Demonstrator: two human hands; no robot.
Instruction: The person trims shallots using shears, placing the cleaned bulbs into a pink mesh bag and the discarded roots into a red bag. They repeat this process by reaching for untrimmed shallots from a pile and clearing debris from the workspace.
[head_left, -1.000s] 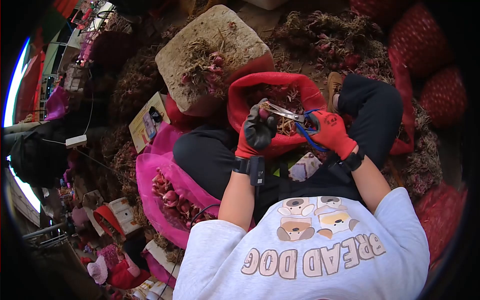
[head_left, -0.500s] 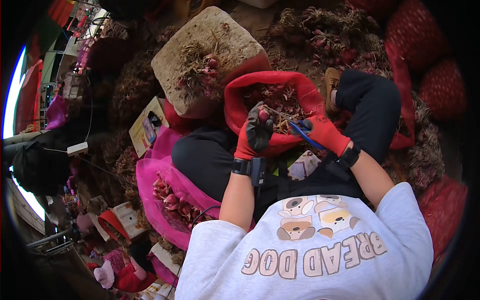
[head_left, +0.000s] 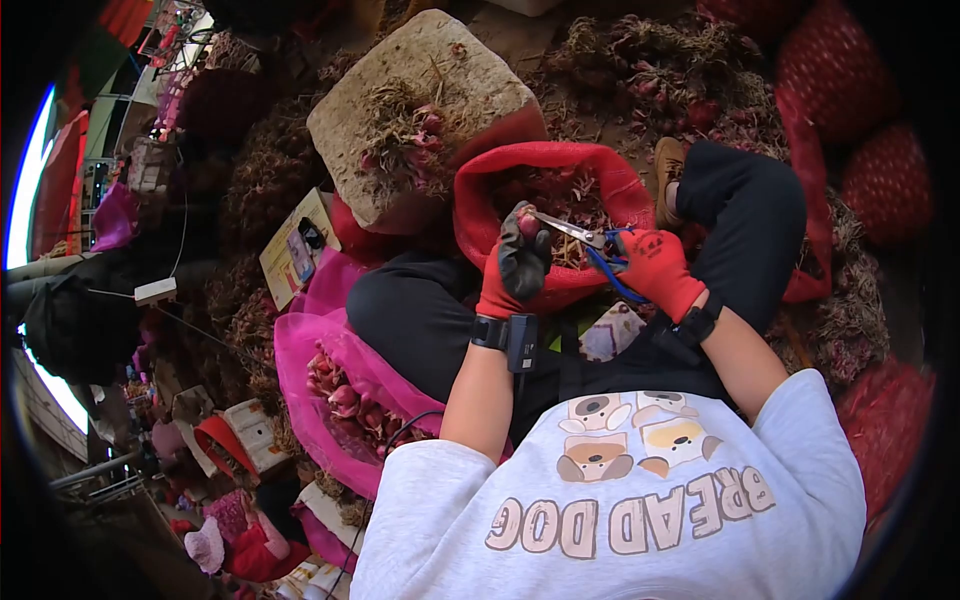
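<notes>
My left hand (head_left: 518, 262), in a red glove with a dark palm, has its fingers closed around a small red shallot (head_left: 528, 225). In my right hand (head_left: 656, 270), also red-gloved, is a pair of scissors (head_left: 592, 238) with blue handles. The scissor blades point left, with their tips right at the shallot. Both hands are over the near side of a red mesh sack (head_left: 470, 200) whose rolled-down mouth shows dry trimmings inside.
A stone-like block (head_left: 350, 120) bearing a shallot bunch stands beyond the sack. Left of my legs, a pink mesh bag (head_left: 300, 390) holds shallots. Bunches of dried shallots (head_left: 680, 80) lie at the back right, near full red sacks (head_left: 835, 70). Another person (head_left: 262, 545) sits lower left.
The scissors have turned a little, so their shiny blades show more plainly against the shallot. My left hand keeps its hold, and the whole view has shifted slightly.
</notes>
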